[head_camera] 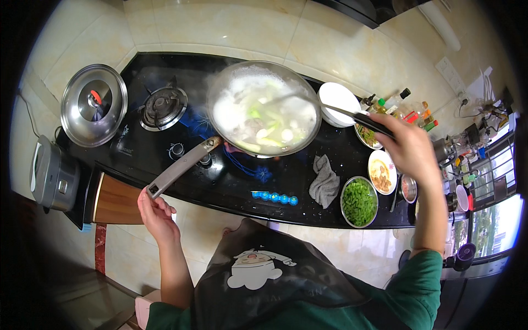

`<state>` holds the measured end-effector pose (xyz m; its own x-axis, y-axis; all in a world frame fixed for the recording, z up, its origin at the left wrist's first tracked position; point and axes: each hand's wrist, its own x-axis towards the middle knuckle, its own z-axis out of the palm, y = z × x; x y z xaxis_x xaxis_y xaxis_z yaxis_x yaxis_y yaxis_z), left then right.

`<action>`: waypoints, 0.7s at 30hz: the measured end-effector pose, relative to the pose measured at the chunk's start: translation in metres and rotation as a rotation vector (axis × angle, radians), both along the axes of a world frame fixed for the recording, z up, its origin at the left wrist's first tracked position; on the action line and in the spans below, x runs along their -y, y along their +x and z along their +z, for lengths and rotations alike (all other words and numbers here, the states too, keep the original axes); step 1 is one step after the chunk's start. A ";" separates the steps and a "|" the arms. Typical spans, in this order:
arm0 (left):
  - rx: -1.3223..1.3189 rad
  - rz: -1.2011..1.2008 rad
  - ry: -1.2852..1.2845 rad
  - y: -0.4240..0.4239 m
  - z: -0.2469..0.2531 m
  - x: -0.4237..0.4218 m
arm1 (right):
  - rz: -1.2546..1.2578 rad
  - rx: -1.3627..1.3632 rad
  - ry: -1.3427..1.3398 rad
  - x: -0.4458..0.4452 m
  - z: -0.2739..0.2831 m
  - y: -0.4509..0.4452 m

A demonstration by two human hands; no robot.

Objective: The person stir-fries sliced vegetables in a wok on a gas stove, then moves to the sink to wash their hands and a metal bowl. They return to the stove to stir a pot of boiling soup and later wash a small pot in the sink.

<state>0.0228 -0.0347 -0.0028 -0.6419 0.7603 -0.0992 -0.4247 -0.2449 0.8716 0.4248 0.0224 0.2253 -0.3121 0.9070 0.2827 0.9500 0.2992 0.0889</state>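
A large wok (264,109) on the right-hand burner holds bubbling, whitish liquid with pale and green pieces in it. Its long grey handle (177,169) slants down to the left. At the handle's end is my left hand (159,214), touching it with the thumb and fingertips; whether it grips is hard to tell. My right hand (406,144) is closed round the black handle of a metal cooking utensil (342,110), whose far end lies blurred over the wok, partly hidden by steam and liquid.
A steel lid (76,119) leans at the left, beside a bare gas burner (163,105). Right of the wok stand white bowls (339,101), a grey cloth (324,181), a bowl of chopped green vegetables (359,202), a plate of food (382,171) and several bottles (396,99). A blue object (274,197) lies near the front edge.
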 end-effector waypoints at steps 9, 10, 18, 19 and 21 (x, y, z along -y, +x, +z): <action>0.076 -0.216 0.005 0.008 0.007 -0.020 | 0.004 0.202 -0.186 0.032 0.031 0.000; 0.081 -0.242 0.015 0.008 0.007 -0.024 | 0.032 0.167 -0.188 0.029 0.021 0.001; -0.043 -0.402 -0.021 -0.013 -0.001 -0.040 | -0.007 0.026 -0.229 -0.005 -0.069 -0.015; -0.043 -0.396 -0.025 -0.013 0.001 -0.039 | 0.006 0.017 -0.209 -0.010 -0.078 -0.018; -0.039 -0.394 -0.027 -0.013 0.002 -0.039 | 0.001 -0.005 -0.164 -0.022 -0.100 -0.025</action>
<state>0.0101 0.0043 -0.0007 -0.3047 0.9468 -0.1036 -0.4484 -0.0466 0.8926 0.4000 0.0445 0.1256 -0.3121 0.9408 0.1323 0.9500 0.3103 0.0343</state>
